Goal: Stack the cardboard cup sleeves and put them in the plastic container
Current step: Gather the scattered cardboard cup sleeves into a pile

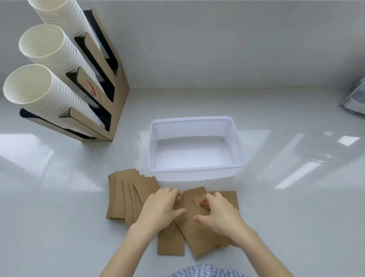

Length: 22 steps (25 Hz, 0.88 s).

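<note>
Step in hand: gathering, stacking not finished. Both hands sit on the loose sleeves at lower centre of the frame. Left hand (161,207) has fingers curled, pressing down on a sleeve, not clearly pinching it. Right hand (218,213) is clawed half open, fingertips on the cardboard, nothing lifted. So each grip is partly closed, resting on the sleeves rather than holding one.

Sleeves: fanned pile (127,196) at centre left, roughly eight edges showing; loose group (199,235) under the hands, about five or six, overlaps hide the exact count. One plastic container (196,169) just behind them, nothing inside. Three cup stacks (51,89) in one holder, upper left.

Next: probably square the loose ones together, merge with the fan, then lift into the container.
</note>
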### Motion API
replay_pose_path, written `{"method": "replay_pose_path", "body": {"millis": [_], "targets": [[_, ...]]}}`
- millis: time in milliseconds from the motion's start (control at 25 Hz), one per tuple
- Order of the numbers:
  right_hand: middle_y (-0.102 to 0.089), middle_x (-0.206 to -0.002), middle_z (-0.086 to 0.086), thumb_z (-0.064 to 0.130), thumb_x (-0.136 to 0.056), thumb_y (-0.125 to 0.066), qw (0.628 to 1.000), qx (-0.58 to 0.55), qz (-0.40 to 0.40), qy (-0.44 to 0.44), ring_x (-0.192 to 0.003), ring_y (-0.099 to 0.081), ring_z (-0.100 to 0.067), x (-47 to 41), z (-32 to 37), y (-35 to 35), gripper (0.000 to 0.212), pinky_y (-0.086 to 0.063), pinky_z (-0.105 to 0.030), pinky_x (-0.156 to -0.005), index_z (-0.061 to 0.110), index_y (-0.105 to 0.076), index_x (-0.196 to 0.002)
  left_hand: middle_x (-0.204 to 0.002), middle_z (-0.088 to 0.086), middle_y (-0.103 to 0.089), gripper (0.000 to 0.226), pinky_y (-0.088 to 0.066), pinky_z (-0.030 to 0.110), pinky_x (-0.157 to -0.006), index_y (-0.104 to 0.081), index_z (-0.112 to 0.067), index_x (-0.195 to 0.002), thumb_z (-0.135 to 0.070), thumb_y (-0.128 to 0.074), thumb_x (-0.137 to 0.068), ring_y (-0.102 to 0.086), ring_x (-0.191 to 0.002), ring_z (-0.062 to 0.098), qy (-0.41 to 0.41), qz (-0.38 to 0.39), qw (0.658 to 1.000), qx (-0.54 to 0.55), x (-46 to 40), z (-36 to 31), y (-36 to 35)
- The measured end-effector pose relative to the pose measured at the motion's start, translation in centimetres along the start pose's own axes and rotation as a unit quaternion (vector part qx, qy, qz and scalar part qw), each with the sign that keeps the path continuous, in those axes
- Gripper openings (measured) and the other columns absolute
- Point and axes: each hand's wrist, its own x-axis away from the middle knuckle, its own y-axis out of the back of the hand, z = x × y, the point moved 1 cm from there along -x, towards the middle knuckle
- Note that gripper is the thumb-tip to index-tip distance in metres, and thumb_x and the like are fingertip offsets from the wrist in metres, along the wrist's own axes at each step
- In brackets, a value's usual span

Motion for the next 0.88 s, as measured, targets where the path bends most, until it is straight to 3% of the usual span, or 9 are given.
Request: {"method": "replay_pose_path", "body": {"millis": [200,480,640,760,880], "targets": [[-0.038,-0.124,-0.009,0.04,-0.073,-0.065,0.995,0.087,-0.049,0.0,-0.117,-0.038,-0.027,0.2,0.6,-2.0,0.054,-0.037,-0.035,-0.093,0.013,-0.041,-0.113,-0.122,0.001,-0.051,0.05,-0.033,0.032,-0.094,-0.045,-0.019,-0.122,-0.043,-0.055,-0.079,-0.046,-0.117,0.019,0.007,0.001,0.999,-0.032,-0.5,-0.1,-1.0],[-0.038,-0.119,-0.006,0.034,-0.072,-0.068,0.996,0.047,-0.08,0.012,-0.113,-0.039,-0.024,-0.2,0.6,-2.9,0.048,-0.034,-0.033,-0.091,0.014,-0.041,-0.107,-0.115,0.0,-0.05,0.042,-0.033,0.029,-0.087,-0.043,-0.016,-0.111,-0.037,-0.059,-0.078,-0.046,-0.11,0.019,-0.01,-0.031,0.999,0.002,-0.5,-0.4,-1.5],[-0.041,-0.097,0.003,0.024,-0.072,-0.07,0.996,-0.028,-0.07,0.048,-0.091,-0.039,-0.015,0.0,0.4,-2.6,0.042,-0.035,-0.026,-0.076,0.02,-0.031,-0.088,-0.097,-0.002,-0.049,0.032,-0.039,0.029,-0.077,-0.041,-0.018,-0.095,-0.03,-0.063,-0.076,-0.05,-0.095,0.02,-0.015,-0.023,0.996,0.089,-0.3,-0.1,-1.0],[-0.046,-0.08,0.007,0.02,-0.072,-0.069,0.993,-0.092,-0.052,0.043,-0.075,-0.046,-0.016,0.0,0.1,-2.2,0.038,-0.038,-0.029,-0.065,0.022,-0.034,-0.087,-0.092,0.001,-0.059,0.027,-0.046,0.034,-0.074,-0.044,-0.017,-0.092,-0.026,-0.063,-0.077,-0.055,-0.085,0.023,0.003,-0.005,0.984,0.177,-0.1,0.4,-0.5],[-0.046,-0.075,0.015,0.018,-0.074,-0.067,0.985,-0.156,-0.038,0.055,-0.067,-0.045,-0.002,0.1,-0.1,-1.6,0.03,-0.038,-0.017,-0.061,0.025,-0.043,-0.09,-0.088,0.002,-0.062,0.021,-0.044,0.026,-0.071,-0.043,-0.026,-0.081,-0.024,-0.064,-0.078,-0.056,-0.081,0.019,-0.002,-0.019,0.973,0.228,0.3,0.7,0.3]]}}
